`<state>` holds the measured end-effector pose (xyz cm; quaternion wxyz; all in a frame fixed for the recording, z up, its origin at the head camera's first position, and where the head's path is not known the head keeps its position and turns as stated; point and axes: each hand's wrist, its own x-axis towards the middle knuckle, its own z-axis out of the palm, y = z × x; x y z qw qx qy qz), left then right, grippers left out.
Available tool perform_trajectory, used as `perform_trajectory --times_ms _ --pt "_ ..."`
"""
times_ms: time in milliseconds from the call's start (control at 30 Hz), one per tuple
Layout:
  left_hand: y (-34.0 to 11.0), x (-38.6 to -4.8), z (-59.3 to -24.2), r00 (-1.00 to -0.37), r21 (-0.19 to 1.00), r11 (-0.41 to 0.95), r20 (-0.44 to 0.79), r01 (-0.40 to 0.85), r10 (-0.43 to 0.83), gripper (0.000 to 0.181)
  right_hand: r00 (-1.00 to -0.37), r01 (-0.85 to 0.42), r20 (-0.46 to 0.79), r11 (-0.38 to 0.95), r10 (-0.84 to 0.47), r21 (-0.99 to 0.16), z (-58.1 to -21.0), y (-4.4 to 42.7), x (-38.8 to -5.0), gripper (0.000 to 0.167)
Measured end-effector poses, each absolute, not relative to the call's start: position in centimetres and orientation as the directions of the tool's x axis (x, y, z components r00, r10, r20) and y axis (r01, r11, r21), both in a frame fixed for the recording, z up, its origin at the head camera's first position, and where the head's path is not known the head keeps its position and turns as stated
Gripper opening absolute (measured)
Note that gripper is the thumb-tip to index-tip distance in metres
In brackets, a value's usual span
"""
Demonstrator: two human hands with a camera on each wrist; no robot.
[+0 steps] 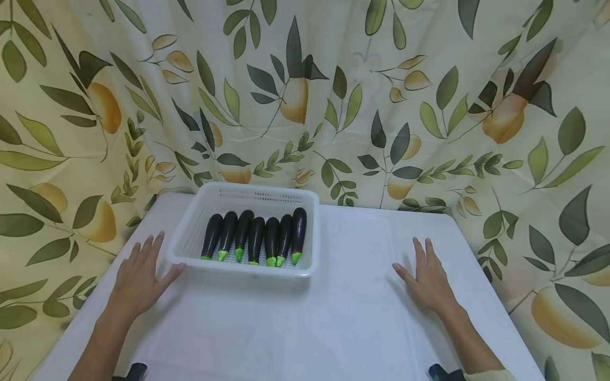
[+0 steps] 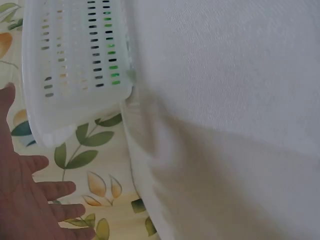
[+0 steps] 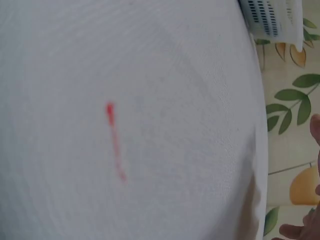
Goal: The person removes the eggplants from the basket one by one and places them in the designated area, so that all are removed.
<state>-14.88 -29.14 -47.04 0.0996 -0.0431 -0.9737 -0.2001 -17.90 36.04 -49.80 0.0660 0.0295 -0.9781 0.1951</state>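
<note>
A white plastic basket (image 1: pixel 243 270) stands at the back left of the table, slotted along its sides. Inside lie several dark purple eggplants (image 1: pixel 256 238) side by side in a row, their green stem ends toward the front. My left hand (image 1: pixel 138 283) is just left of the basket's front corner, fingers spread and thumb pointing at it; whether the thumb touches the rim I cannot tell. Over the right part of the table is my right hand (image 1: pixel 428 280), its fingers extended and holding nothing. In the left wrist view the left hand (image 2: pixel 25 195) shows spread fingers beneath the basket's corner.
A white cloth-like cover (image 1: pixel 352 296) lies over the table. Behind and on both sides hangs a curtain (image 1: pixel 305 148) with a leaf and fruit print. A thin red streak (image 3: pixel 115 142) shows on the white surface in the right wrist view.
</note>
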Motion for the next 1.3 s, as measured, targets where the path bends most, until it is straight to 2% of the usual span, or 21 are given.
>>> perform_trajectory --times_ms 267,467,633,800,1133,1300 --pt "-28.2 -15.3 -46.8 -0.958 0.463 0.872 0.285 0.161 0.026 0.088 -0.981 -0.147 0.186 0.867 -0.064 -0.477 -49.7 34.4 -18.5 0.097" --pt "-27.4 -16.2 -46.7 -0.964 0.583 0.796 0.265 0.164 0.005 0.086 -0.975 -0.201 0.196 0.813 -0.109 -0.546 -49.7 32.5 -19.2 0.088" --pt "-27.4 -17.2 -46.7 -0.955 0.609 0.771 0.295 0.186 -0.002 0.078 -0.973 -0.223 0.191 0.763 -0.133 -0.606 -49.7 30.5 -19.9 0.078" --pt "-28.1 -17.4 -46.6 -0.963 0.655 0.737 0.267 0.170 -0.015 0.071 -0.966 -0.258 0.200 0.711 -0.166 -0.654 -49.6 28.1 -20.7 0.076" --pt "-29.1 -18.3 -46.5 -0.978 0.726 0.670 0.211 0.154 -0.004 0.064 -0.923 -0.384 0.285 0.664 -0.259 -0.641 -48.2 24.6 -22.0 0.074" --pt "-29.1 -19.3 -46.2 -0.980 0.764 0.632 0.195 0.129 -0.036 0.064 -0.902 -0.430 0.335 0.644 -0.273 -0.633 -47.1 23.0 -23.2 0.070"
